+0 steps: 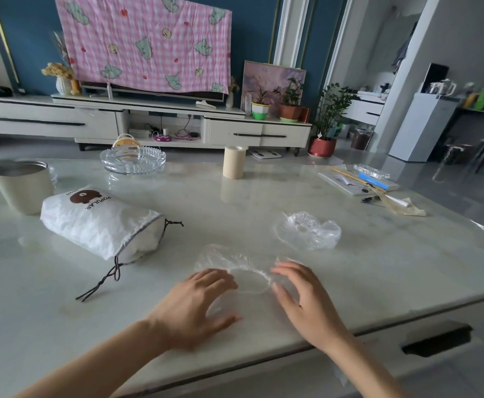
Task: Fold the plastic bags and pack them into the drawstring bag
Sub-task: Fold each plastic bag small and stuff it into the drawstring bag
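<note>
Both hands — left hand, right hand — press the clear plastic bag (fingers released, spread).

- My left hand and right hand lie with spread fingers on a clear plastic bag at the near edge of the pale table.
- A second crumpled plastic bag sits farther off to the right, apart from my hands.
- The white drawstring bag lies on its side at the left, its dark cords trailing toward me.
- Beyond it stand a cream cup, a glass dish and a beige cylinder.
</note>
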`<state>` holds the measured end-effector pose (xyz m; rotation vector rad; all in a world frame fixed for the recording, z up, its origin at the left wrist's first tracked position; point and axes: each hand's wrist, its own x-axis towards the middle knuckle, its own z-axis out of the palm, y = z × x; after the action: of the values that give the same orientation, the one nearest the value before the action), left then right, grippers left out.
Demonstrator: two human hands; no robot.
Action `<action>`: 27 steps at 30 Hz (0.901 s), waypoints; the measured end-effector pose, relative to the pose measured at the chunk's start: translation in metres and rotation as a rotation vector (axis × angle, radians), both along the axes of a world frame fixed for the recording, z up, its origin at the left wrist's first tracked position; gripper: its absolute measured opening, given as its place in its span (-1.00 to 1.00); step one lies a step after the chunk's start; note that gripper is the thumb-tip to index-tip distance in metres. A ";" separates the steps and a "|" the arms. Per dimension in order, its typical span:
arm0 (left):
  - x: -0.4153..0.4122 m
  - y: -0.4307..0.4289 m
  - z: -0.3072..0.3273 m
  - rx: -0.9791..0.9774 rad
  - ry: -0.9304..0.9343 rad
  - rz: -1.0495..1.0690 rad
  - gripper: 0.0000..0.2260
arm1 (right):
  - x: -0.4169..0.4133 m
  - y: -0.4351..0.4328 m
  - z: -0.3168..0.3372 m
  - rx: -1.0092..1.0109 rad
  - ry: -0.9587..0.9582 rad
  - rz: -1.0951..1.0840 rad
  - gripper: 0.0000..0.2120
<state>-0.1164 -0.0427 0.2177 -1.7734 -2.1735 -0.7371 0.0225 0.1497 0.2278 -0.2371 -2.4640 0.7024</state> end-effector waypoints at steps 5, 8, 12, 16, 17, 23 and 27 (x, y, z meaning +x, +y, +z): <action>-0.001 0.000 -0.001 -0.045 0.032 0.007 -0.66 | 0.018 -0.013 0.006 0.006 -0.339 0.212 -0.17; 0.005 0.007 0.007 -0.001 0.010 0.065 -0.70 | 0.017 -0.013 -0.001 0.017 -0.297 0.140 -0.27; 0.006 0.009 0.018 0.028 -0.101 0.258 -0.38 | 0.012 -0.012 -0.002 -0.048 -0.127 0.082 -0.77; 0.010 -0.004 0.022 -0.049 -0.029 0.056 -0.33 | 0.013 -0.008 0.006 -0.273 -0.122 0.066 -0.67; 0.009 -0.006 0.017 -0.066 0.014 0.024 -0.34 | 0.013 -0.006 0.007 -0.310 -0.136 0.083 -0.64; -0.008 0.000 0.017 0.118 -0.330 0.129 -0.89 | 0.003 0.007 0.013 -0.434 -0.108 0.086 -0.84; -0.016 0.009 0.022 0.101 -0.650 0.355 -0.78 | -0.017 0.008 0.010 -0.355 -0.053 -0.183 -0.73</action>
<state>-0.1327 -0.0340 0.2396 -1.1367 -2.6741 -1.4390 0.0050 0.1578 0.2378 -0.6141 -2.3143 1.0597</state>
